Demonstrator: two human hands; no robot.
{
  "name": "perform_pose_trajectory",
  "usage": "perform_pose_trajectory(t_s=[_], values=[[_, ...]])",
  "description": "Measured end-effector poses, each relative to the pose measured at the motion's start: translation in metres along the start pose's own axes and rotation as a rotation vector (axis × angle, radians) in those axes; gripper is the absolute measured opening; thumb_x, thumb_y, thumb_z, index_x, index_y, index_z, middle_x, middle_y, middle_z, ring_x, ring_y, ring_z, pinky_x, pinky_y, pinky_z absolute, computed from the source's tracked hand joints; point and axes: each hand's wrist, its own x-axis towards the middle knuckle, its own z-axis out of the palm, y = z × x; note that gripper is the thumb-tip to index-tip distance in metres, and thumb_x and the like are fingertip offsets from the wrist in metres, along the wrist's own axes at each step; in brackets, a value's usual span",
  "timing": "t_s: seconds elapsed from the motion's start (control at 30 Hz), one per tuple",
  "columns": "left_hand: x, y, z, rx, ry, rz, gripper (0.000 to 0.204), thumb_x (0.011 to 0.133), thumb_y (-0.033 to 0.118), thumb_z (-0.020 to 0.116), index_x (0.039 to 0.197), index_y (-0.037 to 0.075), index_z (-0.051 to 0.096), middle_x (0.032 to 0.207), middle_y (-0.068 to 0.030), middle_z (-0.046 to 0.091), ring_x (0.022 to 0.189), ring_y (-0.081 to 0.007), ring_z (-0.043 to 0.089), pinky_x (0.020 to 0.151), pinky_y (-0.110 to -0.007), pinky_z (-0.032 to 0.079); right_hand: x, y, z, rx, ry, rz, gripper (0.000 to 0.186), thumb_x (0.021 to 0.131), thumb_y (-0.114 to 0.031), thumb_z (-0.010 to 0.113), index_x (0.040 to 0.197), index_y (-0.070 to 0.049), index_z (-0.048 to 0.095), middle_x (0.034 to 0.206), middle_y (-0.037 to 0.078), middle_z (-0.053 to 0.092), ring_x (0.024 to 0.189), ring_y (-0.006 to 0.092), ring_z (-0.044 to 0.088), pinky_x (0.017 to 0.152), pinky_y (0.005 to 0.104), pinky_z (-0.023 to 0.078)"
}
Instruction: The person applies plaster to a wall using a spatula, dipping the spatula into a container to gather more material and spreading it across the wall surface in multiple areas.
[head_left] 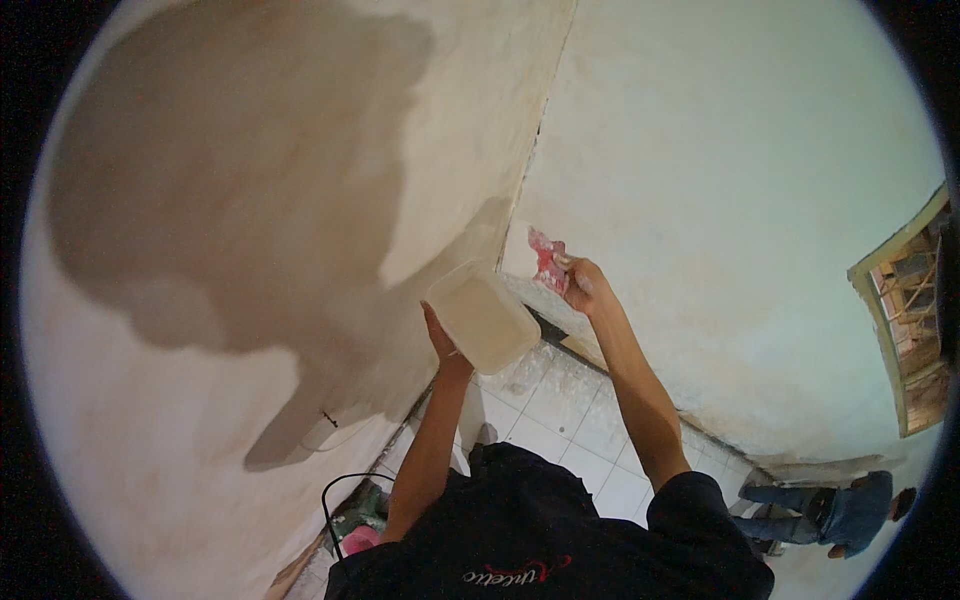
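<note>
left wall (200,400) first: pale, with a big shadow (240,180) over it. low down, a thin black loop (324,508) and a pink item (360,541), kind unclear. left hand (446,350) next, grasping the pale tub (485,322) by its lower left side; part of it shows along the edge, most of the fingers are hidden behind. tub sits out beyond the black shirt (530,520), above the tiled floor (560,400), broad face toward the camera. looks like thin plastic: light by itself, walls probably flex if squeezed. contents can't be made out, so total weight is a guess. better hold is a palm spread under the base, thumb at the rim; pinching one wall could let it tip.

then the red piece (546,265), flat, scraper-like, smeared white, just beside the right wall (720,250); contact can't be told. right hand (586,285) has its fingers closed on the near end. looks light and maybe a bit bendy; smears may make it slippery, so grip firmly well back, thumb against one face. far right, well apart: a window (912,310) and another person (855,510).
</note>
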Motion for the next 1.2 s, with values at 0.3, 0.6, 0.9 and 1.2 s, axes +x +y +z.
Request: perform_pose_trajectory(t_s=[0.3,0.6,0.9,1.2], values=[[-0.028,-0.002,-0.015,0.068,0.36,0.014,0.07,0.094,0.065,0.033,0.141,0.013,0.04,0.139,-0.009,0.047,0.125,-0.0292,0.046,0.106,-0.046,0.038,0.159,-0.013,-0.038,-0.043,0.129,-0.202,0.023,0.093,-0.013,0.053,0.104,0.006,0.059,0.09,0.013,0.064,0.07,0.0184,0.06,0.06,0.0342,0.05],[-0.059,-0.007,-0.055,0.053,0.422,0.071,0.069,0.094,0.064,0.033,0.141,0.014,0.04,0.138,-0.0072,0.047,0.124,-0.0272,0.047,0.105,-0.044,0.04,0.169,-0.054,0.068,-0.375,0.053,-0.214,0.019,0.089,-0.01,0.06,0.086,0.009,0.058,0.082,0.015,0.062,0.068,0.0275,0.065,0.069,0.0432,0.06],[-0.051,-0.023,-0.061,0.079,0.338,0.04,0.074,0.093,0.066,0.036,0.142,0.011,0.036,0.14,-0.0087,0.045,0.125,-0.028,0.047,0.105,-0.043,0.04,0.12,-0.154,0.091,-0.305,-0.059,-0.403,0.017,0.088,-0.006,0.056,0.085,0.011,0.058,0.083,0.015,0.062,0.07,0.0253,0.064,0.068,0.0394,0.06],[-0.069,-0.017,-0.056,-0.047,0.13,-0.006,0.102,0.077,0.079,0.05,0.148,0.009,0.026,0.148,-0.0211,0.031,0.133,-0.0452,0.032,0.111,-0.059,0.025,0.163,-0.013,-0.045,-0.192,0.312,-0.3,0.053,0.1,-0.045,0.044,0.07,-0.003,0.057,0.062,0.009,0.058,0.049,0.0184,0.053,0.042,0.0327,0.041]])
